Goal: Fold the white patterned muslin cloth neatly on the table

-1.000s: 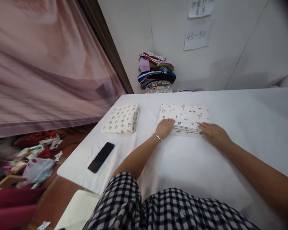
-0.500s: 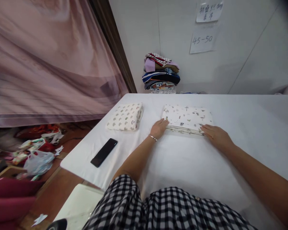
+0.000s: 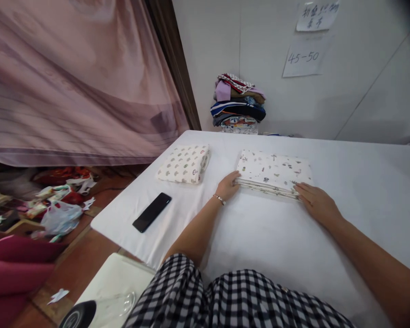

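A folded white cloth [image 3: 275,170] with small green and dark printed figures lies on the white-covered table [image 3: 253,228], its stacked layers showing along the near edge. My left hand [image 3: 228,186], with a bracelet at the wrist, is closed on its near left corner. At the near right corner, my right hand [image 3: 317,202] has its fingers over the top layer and grips the edge; part of its thumb is hidden. To the left is a second folded cloth [image 3: 183,164], cream with mushroom-like prints, apart from both hands.
A black phone [image 3: 152,212] lies near the table's left edge. Behind the table stands a pile of folded fabrics [image 3: 238,105] by the wall. A pale surface at lower left bears a clear glass vessel [image 3: 118,304] with a black part. Bags [image 3: 61,217] litter the floor.
The view has turned slightly, so most things sit farther right. My left fingers curl more closely round the cloth's corner. Both hands stay at the same corners, and the cloth has hardly moved.
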Demonstrator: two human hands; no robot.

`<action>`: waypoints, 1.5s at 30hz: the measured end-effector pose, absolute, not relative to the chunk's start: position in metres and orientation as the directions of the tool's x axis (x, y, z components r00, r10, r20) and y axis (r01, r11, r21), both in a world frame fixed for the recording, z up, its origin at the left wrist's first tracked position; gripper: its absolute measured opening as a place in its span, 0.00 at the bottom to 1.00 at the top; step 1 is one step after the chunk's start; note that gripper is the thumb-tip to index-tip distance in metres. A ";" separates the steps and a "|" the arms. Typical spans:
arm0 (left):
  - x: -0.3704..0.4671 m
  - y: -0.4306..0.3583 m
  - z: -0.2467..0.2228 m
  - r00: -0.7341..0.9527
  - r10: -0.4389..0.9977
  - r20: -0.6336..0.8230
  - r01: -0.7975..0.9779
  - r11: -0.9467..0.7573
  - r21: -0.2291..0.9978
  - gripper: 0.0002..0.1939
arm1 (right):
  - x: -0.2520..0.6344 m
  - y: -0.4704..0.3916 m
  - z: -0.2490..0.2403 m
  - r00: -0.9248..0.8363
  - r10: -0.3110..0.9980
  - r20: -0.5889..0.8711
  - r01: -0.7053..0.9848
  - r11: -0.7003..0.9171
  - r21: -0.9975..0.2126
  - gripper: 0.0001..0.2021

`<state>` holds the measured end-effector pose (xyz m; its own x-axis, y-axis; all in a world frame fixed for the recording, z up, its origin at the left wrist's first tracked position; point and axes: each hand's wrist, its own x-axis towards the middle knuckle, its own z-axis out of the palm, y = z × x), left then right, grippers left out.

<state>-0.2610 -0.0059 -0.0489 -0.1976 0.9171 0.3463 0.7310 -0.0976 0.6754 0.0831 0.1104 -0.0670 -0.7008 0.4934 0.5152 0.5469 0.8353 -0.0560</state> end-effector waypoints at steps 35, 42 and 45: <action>-0.253 0.001 -0.005 -0.518 0.815 -0.259 0.509 0.537 0.673 0.19 | 0.081 0.102 -0.069 -0.621 0.595 0.510 0.604 0.778 -0.172 0.20; -0.252 0.005 0.003 -0.491 0.828 -0.273 0.573 0.542 0.615 0.17 | 0.081 0.104 -0.070 -0.626 0.586 0.514 0.586 0.789 -0.186 0.21; -0.250 0.006 0.008 -0.491 0.837 -0.241 0.612 0.528 0.589 0.15 | 0.081 0.106 -0.072 -0.627 0.568 0.533 0.569 0.801 -0.184 0.20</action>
